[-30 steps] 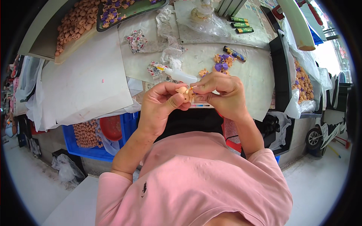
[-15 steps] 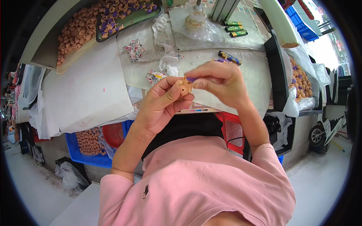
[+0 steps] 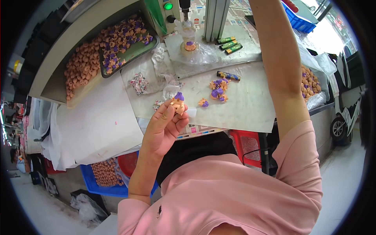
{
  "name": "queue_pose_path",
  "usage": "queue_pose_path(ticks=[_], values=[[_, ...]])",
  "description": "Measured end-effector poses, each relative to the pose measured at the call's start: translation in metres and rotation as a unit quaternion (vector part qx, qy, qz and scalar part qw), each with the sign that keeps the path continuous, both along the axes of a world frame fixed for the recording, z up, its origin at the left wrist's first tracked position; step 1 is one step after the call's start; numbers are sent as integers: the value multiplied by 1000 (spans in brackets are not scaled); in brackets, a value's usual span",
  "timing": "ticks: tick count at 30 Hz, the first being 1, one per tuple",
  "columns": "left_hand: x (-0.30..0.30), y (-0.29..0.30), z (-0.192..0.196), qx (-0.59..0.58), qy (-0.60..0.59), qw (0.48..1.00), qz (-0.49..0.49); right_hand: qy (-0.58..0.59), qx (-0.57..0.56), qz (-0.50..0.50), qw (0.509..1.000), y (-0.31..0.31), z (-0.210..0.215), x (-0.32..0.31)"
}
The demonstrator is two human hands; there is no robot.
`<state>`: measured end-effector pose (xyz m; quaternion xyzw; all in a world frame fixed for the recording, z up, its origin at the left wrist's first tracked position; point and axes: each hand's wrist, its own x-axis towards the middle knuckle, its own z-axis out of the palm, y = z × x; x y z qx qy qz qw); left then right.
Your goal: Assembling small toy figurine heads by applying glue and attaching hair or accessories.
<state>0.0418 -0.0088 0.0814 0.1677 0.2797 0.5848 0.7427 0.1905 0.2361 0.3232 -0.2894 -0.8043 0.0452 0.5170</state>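
Note:
My left hand (image 3: 162, 129) is closed on a small peach-coloured toy head (image 3: 177, 105) with dark holes and a purple piece on top. I hold it upright above the near part of the bench. My right arm (image 3: 280, 58) reaches far forward and leaves the view at the top, so the right hand is hidden. Several small peach and purple toy parts (image 3: 218, 93) lie in a cluster on the white sheet, with a single one (image 3: 203, 102) nearer. Under the press rod (image 3: 185, 11), another peach and purple piece (image 3: 190, 46) sits in a plastic-wrapped holder.
A dark tray (image 3: 129, 58) of peach and purple parts stands at the far left, beside a heap of round peach heads (image 3: 83, 58). Dark and green tubes (image 3: 228, 76) lie on the bench. A blue crate (image 3: 103, 188) of heads is below left; a red stool (image 3: 246, 149) stands below right.
My right hand has left the toy head and gone up out of view. The left hand has moved slightly down and left with the head. The view has shifted, and the press now shows.

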Motion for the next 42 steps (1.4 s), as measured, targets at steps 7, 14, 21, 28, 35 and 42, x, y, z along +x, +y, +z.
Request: queue_pose_path(ticks=[7, 14, 21, 28, 35, 42], values=[[-28, -7, 6, 3, 8, 998, 54, -35, 165, -181, 969, -7, -100, 41], [-42, -1, 10, 1, 37, 996, 79, -208, -215, -110, 948, -22, -237, 12], [-41, 9, 15, 11, 40, 998, 53, -31, -197, -5, 980, -44, -236, 27], [-63, 29, 15, 29, 101, 992, 71, -18, -77, -383, 920, -95, -183, 214], [-39, 121, 24, 70, 234, 970, -13, -196, -257, -508, 799, -123, -187, 325], [8, 211, -19, 139, 501, 852, 60, -82, -208, -291, 930, -135, -151, 228]])
